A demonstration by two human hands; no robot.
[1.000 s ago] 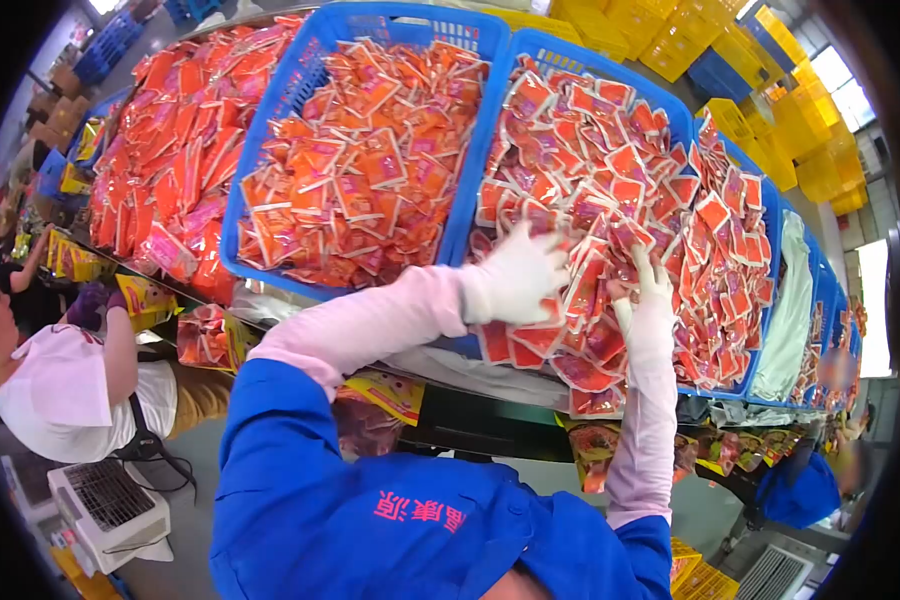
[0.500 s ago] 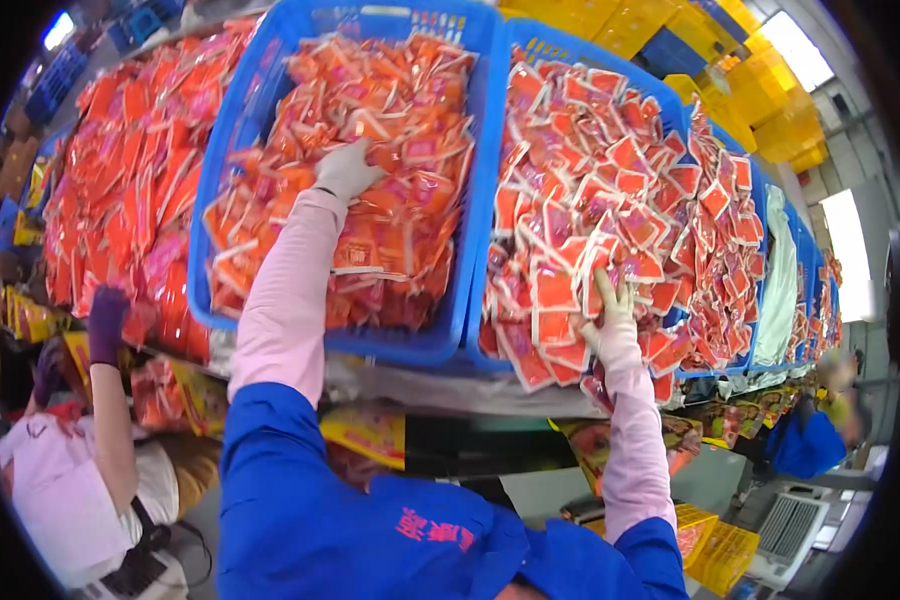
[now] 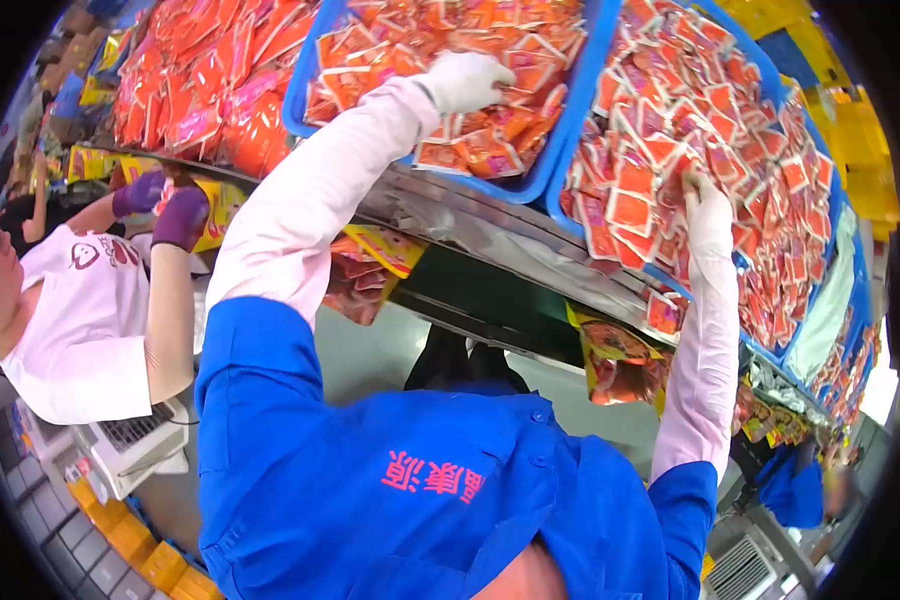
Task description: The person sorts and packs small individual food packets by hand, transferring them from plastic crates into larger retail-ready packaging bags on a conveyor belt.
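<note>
My left hand (image 3: pixel 467 80), in a white glove, has its fingers curled in just above orange-red snack packets (image 3: pixel 495 145) in the nearer blue basket (image 3: pixel 545 178). Whether a packet is inside those fingers is hidden. Further right, my right hand (image 3: pixel 708 208), also gloved, bends its fingers together against red packets with pale edges (image 3: pixel 635 185) in the neighbouring blue basket (image 3: pixel 570 215). What its fingertips hold cannot be made out.
A heap of larger red packets (image 3: pixel 205 85) lies at the left. Beside it, a co-worker's purple-gloved hand (image 3: pixel 181 217) is raised. Yellow printed bags (image 3: pixel 620 365) hang below the table edge. Yellow crates (image 3: pixel 860 150) stand at the far right.
The view has tilted down and shifted, showing more of my blue jacket. My left hand's fingers have curled from a more spread pose; my right hand's have drawn together. The co-worker's hand has left the heap.
</note>
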